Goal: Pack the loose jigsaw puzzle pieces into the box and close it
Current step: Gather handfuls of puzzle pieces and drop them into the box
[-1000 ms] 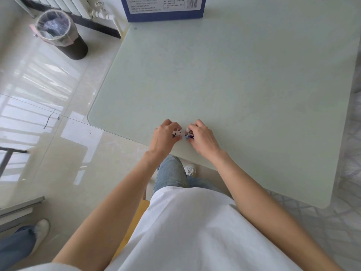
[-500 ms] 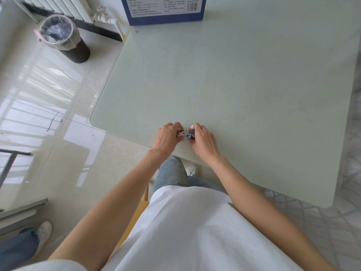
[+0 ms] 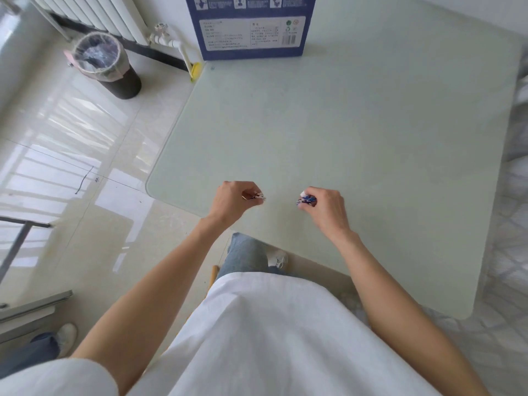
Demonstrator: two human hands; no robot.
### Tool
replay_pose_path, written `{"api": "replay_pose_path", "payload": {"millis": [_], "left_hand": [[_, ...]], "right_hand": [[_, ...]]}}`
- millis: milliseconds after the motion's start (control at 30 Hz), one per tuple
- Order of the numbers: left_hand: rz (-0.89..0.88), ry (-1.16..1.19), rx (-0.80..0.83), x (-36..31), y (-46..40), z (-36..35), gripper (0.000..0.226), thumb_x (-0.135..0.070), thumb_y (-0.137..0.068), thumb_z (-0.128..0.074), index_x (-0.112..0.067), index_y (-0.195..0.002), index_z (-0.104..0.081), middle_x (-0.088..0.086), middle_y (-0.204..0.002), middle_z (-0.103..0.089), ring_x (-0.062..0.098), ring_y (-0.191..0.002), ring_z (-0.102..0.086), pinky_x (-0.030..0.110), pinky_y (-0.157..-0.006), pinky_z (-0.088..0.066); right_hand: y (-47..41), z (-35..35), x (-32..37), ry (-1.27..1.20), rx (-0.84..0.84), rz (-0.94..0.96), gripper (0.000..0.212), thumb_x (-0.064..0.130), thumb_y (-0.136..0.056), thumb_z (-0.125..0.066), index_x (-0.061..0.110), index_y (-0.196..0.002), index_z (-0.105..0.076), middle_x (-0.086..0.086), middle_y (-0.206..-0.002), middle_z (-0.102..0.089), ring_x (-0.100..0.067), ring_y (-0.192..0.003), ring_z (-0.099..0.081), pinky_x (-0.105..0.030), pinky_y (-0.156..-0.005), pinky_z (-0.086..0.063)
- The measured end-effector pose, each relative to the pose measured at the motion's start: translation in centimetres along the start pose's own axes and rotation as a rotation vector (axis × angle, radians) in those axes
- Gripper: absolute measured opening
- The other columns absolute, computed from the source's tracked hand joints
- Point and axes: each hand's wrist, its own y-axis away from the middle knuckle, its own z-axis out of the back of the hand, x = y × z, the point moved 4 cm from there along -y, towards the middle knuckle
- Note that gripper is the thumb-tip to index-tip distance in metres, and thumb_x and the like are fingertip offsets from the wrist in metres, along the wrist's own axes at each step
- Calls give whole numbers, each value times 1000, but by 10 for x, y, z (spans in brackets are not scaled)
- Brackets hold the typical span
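My left hand grips a small clump of puzzle pieces in its curled fingers, just above the near edge of the pale green table. My right hand grips another clump of blue and white puzzle pieces, about a hand's width to the right. The blue puzzle box stands at the table's far edge with its printed label facing me. Its top is cut off by the frame, so its opening is hidden.
A black bin with a plastic liner stands on the tiled floor at the left, near a white radiator. Another person's shoe and jeans show at the lower left. My knee is under the table's near edge.
My hands were touching with the pieces between them. They have now drawn apart, each holding its own clump. The view has tilted up, showing more of the box.
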Motion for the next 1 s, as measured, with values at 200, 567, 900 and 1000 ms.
{"api": "replay_pose_path", "payload": {"millis": [200, 567, 900, 1000], "left_hand": [[-267, -16, -273, -73, -33, 114, 4, -29, -76, -75, -27, -79, -74, -15, -76, -70, 3, -66, -62, 27, -66, -53], [-690, -144, -456, -243, -187, 331, 17, -27, -83, -68, -19, -98, -70, -11, -79, -64, 2, -68, -59, 8, -67, -46], [-619, -543, -472, -262, -245, 342, 22, -22, -93, -53, -17, -110, -67, 9, -103, -67, 31, -93, -61, 36, -77, -44], [-570, -531, -490, -261, -246, 348, 24, -30, -87, -61, -22, -110, -65, 3, -103, -69, 28, -95, -61, 34, -77, -45]], "right_hand": [[-50, 89, 87, -255, -58, 74, 15, 17, -71, -78, 25, -71, -65, 3, -76, -71, -12, -69, -63, -31, -68, -50], [-194, 249, 301, -167, -463, 541, 24, 24, -83, -68, 14, -104, -61, 7, -89, -62, -6, -66, -62, -14, -52, -50], [-269, 267, 338, 366, -564, 734, 12, 25, -90, -58, 19, -96, -66, 2, -82, -68, -19, -78, -62, -31, -61, -47], [-278, 264, 339, 392, -500, 750, 15, 25, -90, -57, 21, -100, -67, 0, -89, -68, -22, -83, -62, -33, -64, -48]]}}
